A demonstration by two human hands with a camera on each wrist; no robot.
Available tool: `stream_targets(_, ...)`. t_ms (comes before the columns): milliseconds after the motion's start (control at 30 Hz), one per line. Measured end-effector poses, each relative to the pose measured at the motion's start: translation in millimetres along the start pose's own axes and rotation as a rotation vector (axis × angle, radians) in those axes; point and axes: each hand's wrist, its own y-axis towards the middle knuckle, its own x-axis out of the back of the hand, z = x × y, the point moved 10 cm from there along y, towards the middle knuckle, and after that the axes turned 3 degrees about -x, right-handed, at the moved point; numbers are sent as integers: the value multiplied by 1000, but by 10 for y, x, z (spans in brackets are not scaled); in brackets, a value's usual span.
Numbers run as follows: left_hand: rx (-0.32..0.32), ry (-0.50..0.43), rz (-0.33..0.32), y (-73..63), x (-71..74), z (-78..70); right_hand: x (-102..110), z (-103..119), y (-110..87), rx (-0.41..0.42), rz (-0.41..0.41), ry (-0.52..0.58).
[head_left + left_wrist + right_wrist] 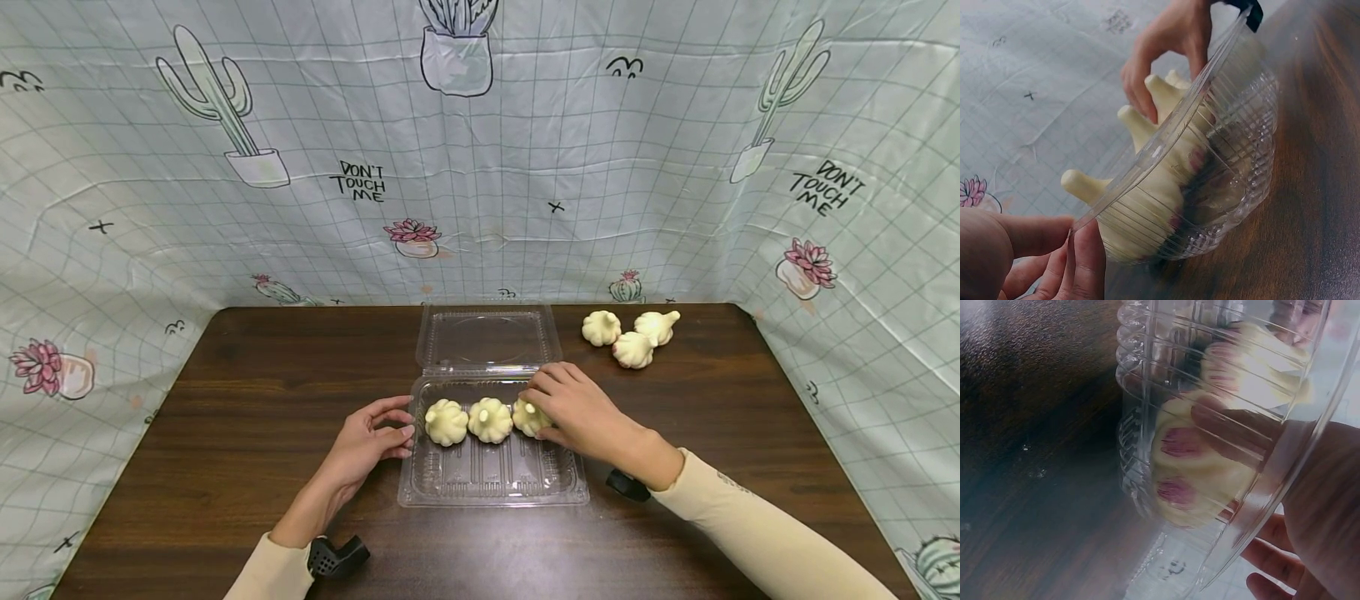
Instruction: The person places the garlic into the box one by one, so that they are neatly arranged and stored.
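A clear plastic clamshell container [495,492] lies with its lid folded back on the dark table. Inside, along its back half, are a left garlic bulb [446,422], a middle garlic bulb [491,420] and a right garlic bulb [529,418], stems up. My right hand [581,412] reaches over the right rim and holds the right bulb; in the right wrist view its thumb [1229,428] lies against that bulb [1191,469], seen through the wall. At the left rim, my left hand [363,446] pinches the container's edge between thumb and fingers, plain in the left wrist view.
Behind and right of the container, three more garlic bulbs [633,349] sit close together on the table [300,367]. The open lid [487,337] extends toward the back edge. A patterned curtain [480,208] stands behind and along both sides.
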Motion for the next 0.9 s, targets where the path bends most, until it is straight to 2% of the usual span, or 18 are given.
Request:
stream_targets(267, -3, 3, 0, -3, -1, 3, -2, 1, 2, -14, 13, -12)
stream_targets(733, 5, -2, 4, 7, 1, 4, 59, -34, -38, -26, -38, 8)
stream_targets(900, 6, -3, 5, 5, -2, -1, 50, -36, -39, -36, -29, 6)
